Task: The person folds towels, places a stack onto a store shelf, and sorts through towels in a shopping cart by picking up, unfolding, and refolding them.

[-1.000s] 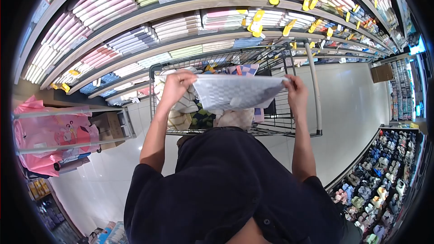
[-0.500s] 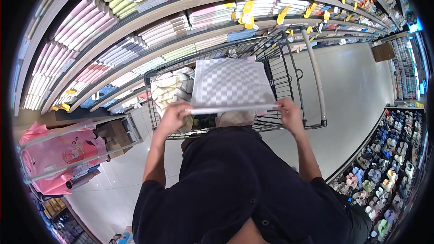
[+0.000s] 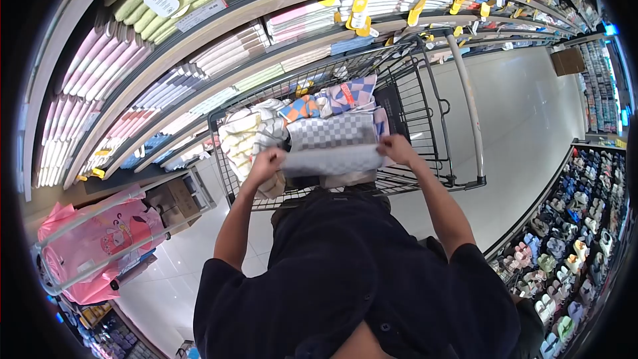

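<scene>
A grey-and-white checkered towel stretches between my two hands over a wire shopping cart. My left hand pinches its near left corner, and my right hand pinches the near right corner. The near part of the towel is blurred and looks doubled over toward me. Under and around it in the cart lie crumpled white-and-yellow striped cloth, an orange-and-blue checkered cloth and a purple-and-pink checkered cloth. A beige cloth shows below the towel, partly hidden.
Shelves of folded towels with yellow tags curve along the far side. The cart's handle is on the right. A rack with a pink garment stands at the left, beside a cardboard box. Rows of shoes fill the lower right.
The towel was spread out flat before; now it spans less depth and looks folded over. My right hand has come inward and slightly up, and more cloth in the cart is exposed.
</scene>
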Motion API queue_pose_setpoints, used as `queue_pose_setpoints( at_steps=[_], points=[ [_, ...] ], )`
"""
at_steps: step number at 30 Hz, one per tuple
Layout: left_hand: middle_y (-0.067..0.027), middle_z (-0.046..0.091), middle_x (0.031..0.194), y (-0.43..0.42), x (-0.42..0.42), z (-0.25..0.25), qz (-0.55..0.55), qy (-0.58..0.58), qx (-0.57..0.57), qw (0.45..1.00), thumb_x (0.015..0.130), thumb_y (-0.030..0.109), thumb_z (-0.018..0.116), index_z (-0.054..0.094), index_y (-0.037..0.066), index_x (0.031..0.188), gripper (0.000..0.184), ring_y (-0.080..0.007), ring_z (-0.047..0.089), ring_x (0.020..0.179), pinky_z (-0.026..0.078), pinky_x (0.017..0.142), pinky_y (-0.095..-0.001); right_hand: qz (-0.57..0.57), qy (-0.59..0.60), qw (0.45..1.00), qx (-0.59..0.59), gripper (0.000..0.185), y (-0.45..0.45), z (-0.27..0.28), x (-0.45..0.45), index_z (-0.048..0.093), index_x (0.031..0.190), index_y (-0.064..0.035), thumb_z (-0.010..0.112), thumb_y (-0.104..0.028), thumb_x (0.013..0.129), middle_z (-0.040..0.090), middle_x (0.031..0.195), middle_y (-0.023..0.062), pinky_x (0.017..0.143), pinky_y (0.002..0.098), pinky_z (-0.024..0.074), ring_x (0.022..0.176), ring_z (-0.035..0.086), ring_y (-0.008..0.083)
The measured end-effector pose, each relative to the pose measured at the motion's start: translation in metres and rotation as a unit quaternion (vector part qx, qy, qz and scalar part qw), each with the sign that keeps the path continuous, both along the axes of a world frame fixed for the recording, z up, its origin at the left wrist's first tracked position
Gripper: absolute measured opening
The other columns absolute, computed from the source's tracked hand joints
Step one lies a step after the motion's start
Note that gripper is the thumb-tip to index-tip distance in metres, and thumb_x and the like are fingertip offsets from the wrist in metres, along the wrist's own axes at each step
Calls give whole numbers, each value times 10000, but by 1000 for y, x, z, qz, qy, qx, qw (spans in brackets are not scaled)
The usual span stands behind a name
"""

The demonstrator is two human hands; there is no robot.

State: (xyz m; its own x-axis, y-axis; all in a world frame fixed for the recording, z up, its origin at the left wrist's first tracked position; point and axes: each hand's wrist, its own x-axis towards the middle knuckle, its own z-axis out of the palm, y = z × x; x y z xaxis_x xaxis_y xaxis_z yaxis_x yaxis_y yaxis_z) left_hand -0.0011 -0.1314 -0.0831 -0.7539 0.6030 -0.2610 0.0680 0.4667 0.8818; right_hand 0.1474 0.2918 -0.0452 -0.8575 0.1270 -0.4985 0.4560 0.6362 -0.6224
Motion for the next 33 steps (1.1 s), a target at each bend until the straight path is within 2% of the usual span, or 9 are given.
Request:
queue_pose_setpoints(
  at_steps=[3, 8, 10, 14, 17, 24, 27, 30, 33],
  points=[
    [-104, 698, 837, 32, -50, -38, 76, -59, 39, 995, 911, 99, 649, 683, 5, 955, 110, -152, 638, 762, 504, 712, -296, -27, 41, 997, 62, 304, 19, -36, -56, 724, 977, 3, 711, -241, 797, 709, 874, 203, 750, 383, 534, 806, 698, 319],
    [-150, 714, 893, 66, -78, -97, 102, 95, -118, 983, 850, 155, 684, 697, 33, 944, 155, -275, 701, 821, 534, 750, -375, -24, 28, 991, 132, 340, 30, -93, -98, 732, 987, -19, 701, -266, 755, 703, 979, 219, 860, 405, 532, 940, 679, 366],
    [-166, 710, 928, 72, -84, -103, 100, 86, -129, 983, 821, 187, 699, 709, 51, 977, 208, -324, 695, 866, 534, 777, -406, 48, 27, 986, 155, 362, 33, -121, -102, 732, 995, -27, 707, -287, 745, 701, 994, 220, 865, 409, 530, 963, 677, 357],
    [-154, 712, 896, 77, -82, -110, 68, -35, -136, 988, 825, 166, 706, 717, 35, 1013, 230, -270, 694, 807, 534, 747, -378, 28, 8, 996, 80, 400, 33, -114, -102, 724, 990, -20, 742, -302, 706, 699, 991, 226, 852, 398, 537, 956, 680, 362],
    [-86, 699, 826, 71, -77, -119, 57, -79, -53, 994, 819, 166, 743, 706, -31, 985, 261, -146, 648, 734, 505, 682, -304, -1, -26, 997, 66, 413, 35, -115, -100, 721, 993, -13, 761, -293, 692, 706, 976, 215, 831, 374, 540, 934, 694, 335],
    [-63, 708, 820, 74, -75, -99, 55, -102, -46, 992, 806, 159, 768, 732, -36, 927, 232, -114, 632, 731, 502, 694, -287, -108, 60, 987, -103, 472, 33, -107, -97, 684, 1112, 23, 783, -234, 729, 718, 959, 170, 808, 330, 521, 872, 685, 229],
    [-39, 702, 843, 76, -61, -90, 214, -119, -2, 970, 805, 94, 769, 735, -31, 934, 183, -99, 602, 734, 491, 693, -258, -66, -4, 994, -88, 496, 33, -110, -92, 673, 1157, -9, 787, -234, 730, 712, 1028, 179, 856, 333, 516, 964, 685, 245],
    [-26, 694, 826, 71, -53, -82, 312, -191, 30, 930, 812, 65, 762, 719, -23, 990, 204, -102, 595, 724, 491, 693, -256, -69, 29, 991, -113, 419, 29, -92, -93, 665, 1101, 26, 776, -208, 772, 703, 939, 126, 786, 309, 508, 855, 652, 178],
    [-30, 694, 902, 63, -48, -86, 285, -144, 45, 947, 830, 58, 747, 684, -23, 1073, 263, -98, 593, 764, 492, 725, -254, -136, 23, 971, -196, 322, 21, -82, -80, 645, 1019, -5, 768, -220, 813, 661, 849, 63, 709, 283, 485, 780, 593, 121]
  ],
)
